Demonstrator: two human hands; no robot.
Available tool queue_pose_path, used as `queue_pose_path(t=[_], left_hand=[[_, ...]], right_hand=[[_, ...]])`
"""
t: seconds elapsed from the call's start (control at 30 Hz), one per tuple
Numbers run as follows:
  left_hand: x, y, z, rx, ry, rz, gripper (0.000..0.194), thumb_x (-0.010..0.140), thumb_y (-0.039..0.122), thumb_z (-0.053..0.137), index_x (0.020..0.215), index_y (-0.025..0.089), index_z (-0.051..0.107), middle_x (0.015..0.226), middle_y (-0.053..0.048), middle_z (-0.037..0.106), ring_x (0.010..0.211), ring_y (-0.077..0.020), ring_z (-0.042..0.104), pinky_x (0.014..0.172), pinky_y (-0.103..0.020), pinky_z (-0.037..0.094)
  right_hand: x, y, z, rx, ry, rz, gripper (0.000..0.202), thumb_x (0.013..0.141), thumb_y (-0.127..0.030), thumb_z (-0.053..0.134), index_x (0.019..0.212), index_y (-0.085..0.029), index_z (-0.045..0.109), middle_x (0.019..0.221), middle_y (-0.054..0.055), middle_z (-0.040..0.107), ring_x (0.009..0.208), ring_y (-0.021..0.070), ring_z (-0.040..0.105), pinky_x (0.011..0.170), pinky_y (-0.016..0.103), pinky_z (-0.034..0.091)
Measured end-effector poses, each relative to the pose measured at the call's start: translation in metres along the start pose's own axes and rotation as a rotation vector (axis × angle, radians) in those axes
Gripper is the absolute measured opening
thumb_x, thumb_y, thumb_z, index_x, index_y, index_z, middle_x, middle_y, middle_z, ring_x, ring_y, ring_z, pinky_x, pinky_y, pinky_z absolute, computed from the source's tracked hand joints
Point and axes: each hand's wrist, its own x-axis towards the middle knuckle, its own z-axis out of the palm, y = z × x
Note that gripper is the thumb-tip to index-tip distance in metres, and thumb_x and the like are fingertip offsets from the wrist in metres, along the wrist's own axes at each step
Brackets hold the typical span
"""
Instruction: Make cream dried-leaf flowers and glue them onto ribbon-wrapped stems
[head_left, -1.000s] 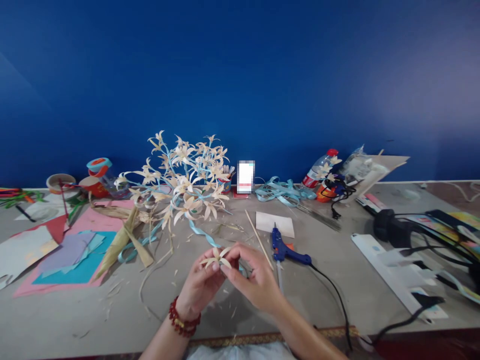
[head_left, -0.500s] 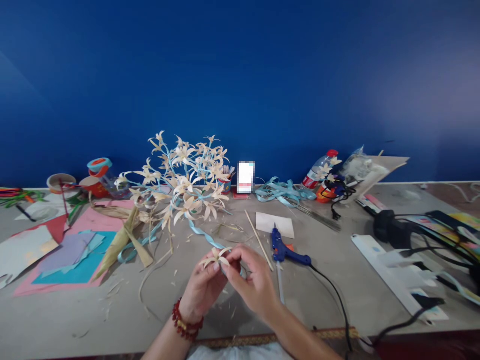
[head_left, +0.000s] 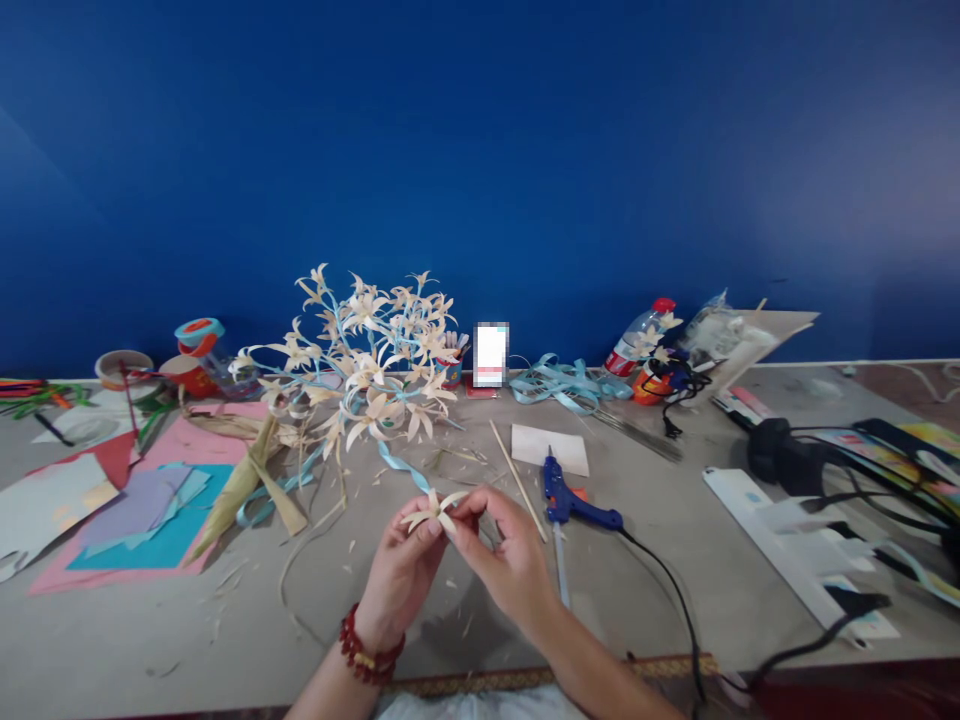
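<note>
Between my two hands, low in the middle of the head view, is a small cream flower [head_left: 435,512] with narrow curling petals. My left hand [head_left: 409,560] pinches it from the left, thumb near its centre. From the right, the fingertips of my right hand [head_left: 502,550] close on a petal. Behind the hands, light blue ribbon [head_left: 403,466] runs up toward a branching bunch of similar cream flowers [head_left: 375,360]. What lies beneath the held flower is hidden by my fingers.
Right of my hands lies a blue glue gun [head_left: 570,495] with its cord, near a white card [head_left: 551,450] and a thin stick [head_left: 517,478]. A power strip [head_left: 780,550] is farther right. Coloured paper [head_left: 150,515] and dried husks [head_left: 240,490] lie left. Blue ribbon [head_left: 562,383] is heaped behind.
The held flower has turned slightly between my fingers, and its petals point differently. My left wrist has shifted a little left. The things on the table have stayed put.
</note>
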Motion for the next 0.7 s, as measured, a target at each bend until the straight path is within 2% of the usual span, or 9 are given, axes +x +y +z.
queue_pose_path(t=[0.23,0.4,0.7], left_hand=[[-0.0011,-0.0027,0.0012,0.057,0.045,0.109,0.006,0.074,0.021,0.078,0.077,0.019,0.074,0.080,-0.001,0.071,0.081,-0.0124,0.063,0.082,-0.022,0.049],[-0.0022,-0.0057,-0.0027,0.073,0.107,0.114,0.008,0.073,0.021,0.079,0.079,0.020,0.074,0.078,0.000,0.071,0.077,-0.0114,0.062,0.078,-0.021,0.049],[-0.0045,-0.0015,0.0030,0.128,0.117,0.131,0.011,0.069,0.022,0.081,0.073,0.019,0.071,0.074,-0.001,0.070,0.074,-0.0133,0.061,0.075,-0.024,0.048]], right_hand=[[-0.0008,0.0044,-0.0008,-0.062,0.023,-0.021,0.009,0.085,-0.025,0.062,0.077,-0.020,0.062,0.072,-0.001,0.063,0.068,0.0143,0.058,0.066,0.024,0.044],[0.0006,0.0044,-0.0025,-0.105,0.028,-0.014,0.015,0.084,-0.029,0.064,0.073,-0.020,0.060,0.068,-0.001,0.061,0.064,0.0140,0.056,0.064,0.024,0.043],[0.0043,0.0090,-0.0076,0.005,-0.023,0.059,0.015,0.080,-0.031,0.067,0.073,-0.019,0.061,0.067,-0.001,0.063,0.064,0.0138,0.057,0.062,0.024,0.044]])
